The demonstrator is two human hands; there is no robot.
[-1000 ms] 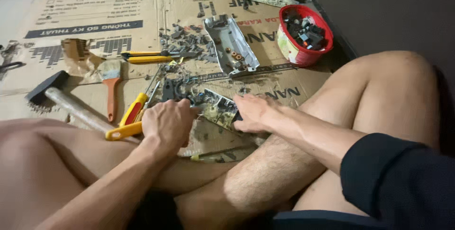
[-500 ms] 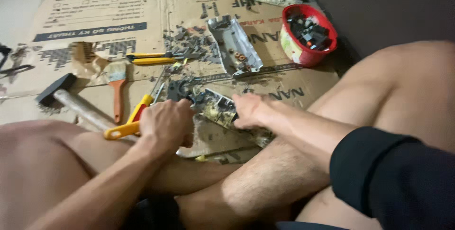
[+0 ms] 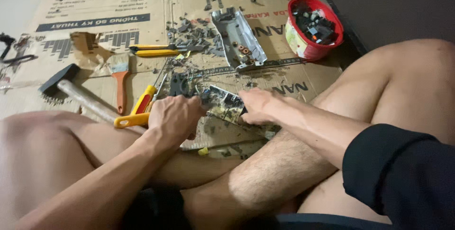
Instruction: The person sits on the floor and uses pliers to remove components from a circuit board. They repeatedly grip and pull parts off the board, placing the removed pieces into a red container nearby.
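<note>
Your left hand [image 3: 173, 116] is clenched around yellow-handled pliers [image 3: 137, 109], whose nose points at the circuit board [image 3: 222, 104] lying on the cardboard [image 3: 142, 2] just in front of your crossed legs. Your right hand [image 3: 256, 107] presses on the board's right edge, fingers closed over it, pinning it down. Left of the pliers lie a hammer [image 3: 71, 90] and an orange-handled brush [image 3: 121, 81]. Farther out sit a second yellow tool [image 3: 154, 50], a heap of dark scraps [image 3: 196, 38], a grey metal casing [image 3: 237, 38], and a red bowl [image 3: 315, 28] full of dark parts.
</note>
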